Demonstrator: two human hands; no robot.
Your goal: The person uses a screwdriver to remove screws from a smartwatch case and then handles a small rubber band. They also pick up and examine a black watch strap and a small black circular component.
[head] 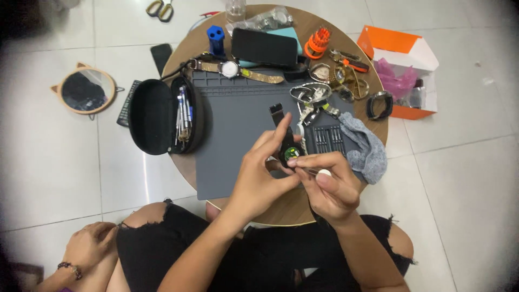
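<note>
Head view: left hand (259, 178) grips a black watch (288, 151) w/ fingers wrapped round its case, holding it just above the near-right part of the grey work mat (232, 135); strap end sticks up toward far side. Right hand (330, 189) pinches a thin metal tool (311, 171) narrow betw. thumb & fingers, tip touching the watch's underside, where a green spot shows.

Round wooden table (294, 208) carries the mat. Left of mat: open black case (157, 116) w/ small tools inside. Far side: watch w/ white dial and tan strap (232, 69), blue block (215, 37), dark phone (265, 47), orange holder (318, 42). Right of the hands: grey cloth (365, 146), just beside a dark bit tray (324, 139). Orange-white box (403, 57) on floor, far right. Round mirror (86, 90) on floor, left. Another person's hand (89, 246) near-left, well apart.
</note>
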